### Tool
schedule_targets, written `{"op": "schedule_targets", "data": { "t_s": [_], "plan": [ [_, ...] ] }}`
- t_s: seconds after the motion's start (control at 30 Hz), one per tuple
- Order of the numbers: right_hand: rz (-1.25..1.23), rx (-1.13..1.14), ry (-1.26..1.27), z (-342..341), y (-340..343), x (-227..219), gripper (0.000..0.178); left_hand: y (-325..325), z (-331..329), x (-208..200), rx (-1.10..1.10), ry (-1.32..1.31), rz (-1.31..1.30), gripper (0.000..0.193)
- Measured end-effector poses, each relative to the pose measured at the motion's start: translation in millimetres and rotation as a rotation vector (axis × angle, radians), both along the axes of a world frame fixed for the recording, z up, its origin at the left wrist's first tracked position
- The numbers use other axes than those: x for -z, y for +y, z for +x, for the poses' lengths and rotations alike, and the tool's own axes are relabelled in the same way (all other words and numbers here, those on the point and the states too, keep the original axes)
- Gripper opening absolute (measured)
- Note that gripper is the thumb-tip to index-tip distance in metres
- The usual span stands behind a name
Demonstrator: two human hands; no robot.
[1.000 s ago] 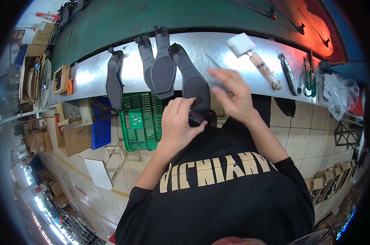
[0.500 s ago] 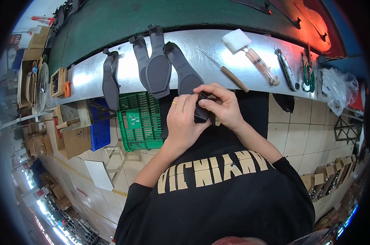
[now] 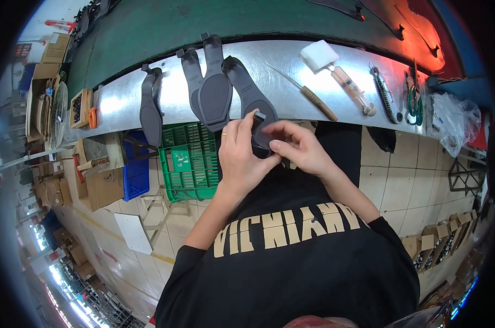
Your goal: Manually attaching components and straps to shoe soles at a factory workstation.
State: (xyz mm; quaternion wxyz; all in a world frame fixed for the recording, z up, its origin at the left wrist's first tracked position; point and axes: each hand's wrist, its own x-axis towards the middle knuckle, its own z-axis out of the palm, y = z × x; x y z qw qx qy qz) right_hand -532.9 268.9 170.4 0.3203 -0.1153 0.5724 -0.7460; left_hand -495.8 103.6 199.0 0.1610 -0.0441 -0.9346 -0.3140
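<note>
Close to my body, just off the bench edge, my left hand (image 3: 240,158) is wrapped round a dark heeled shoe sole (image 3: 260,143). A shiny block-like end of it sticks up by my left fingertips. From the other side my right hand (image 3: 302,150) has its thumb at the sole's edge, with the forefinger reaching over it, smeared by motion. My palms hide much of the sole. Just beyond my hands lie a dark heeled sole (image 3: 248,90), an overlapping pair of soles (image 3: 214,95) and a single sole (image 3: 150,112) on the left.
On the metal bench (image 3: 174,60) lie a wooden-handled awl (image 3: 318,104), a white block (image 3: 319,54), a syringe (image 3: 352,90), a cutter (image 3: 386,94) and green-handled scissors (image 3: 414,104). Behind runs a green belt (image 3: 204,19), lit red at right. A green crate (image 3: 190,164) stands below.
The sole has shifted a little left and turned, showing its shiny end. My right fingers have drawn slightly back from its top. The whole view has shifted slightly.
</note>
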Motion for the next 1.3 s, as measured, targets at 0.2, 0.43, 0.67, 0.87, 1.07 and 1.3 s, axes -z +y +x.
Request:
{"op": "schedule_targets", "data": {
  "t_s": [0.2,0.43,0.67,0.87,1.07,1.3],
  "plan": [
    [-0.180,-0.038,-0.526,-3.0,3.0,22.9,0.033,-4.8,-5.0,-12.5,0.150,-0.138,0.049,0.086],
    [-0.335,0.164,-0.416,0.3,-4.7,1.2,0.029,-27.7,15.5,16.2,-0.002,-0.464,1.097,0.044],
    [-0.091,0.083,-0.116,3.1,-5.9,-12.8,0.009,-36.0,21.7,13.2,0.099,-0.203,1.034,0.010],
    [0.154,0.338,0.704,6.7,-23.7,-20.0,0.025,-22.3,13.9,30.6,-0.193,-0.368,1.551,0.014],
    [0.188,0.368,0.836,5.2,-27.2,-22.3,0.025,-30.2,10.4,45.8,-0.104,-0.448,1.484,0.017],
    [0.215,0.391,0.838,1.2,-33.9,-21.6,0.025,-28.1,6.6,46.0,0.006,-0.478,1.308,0.030]
  ]
}}
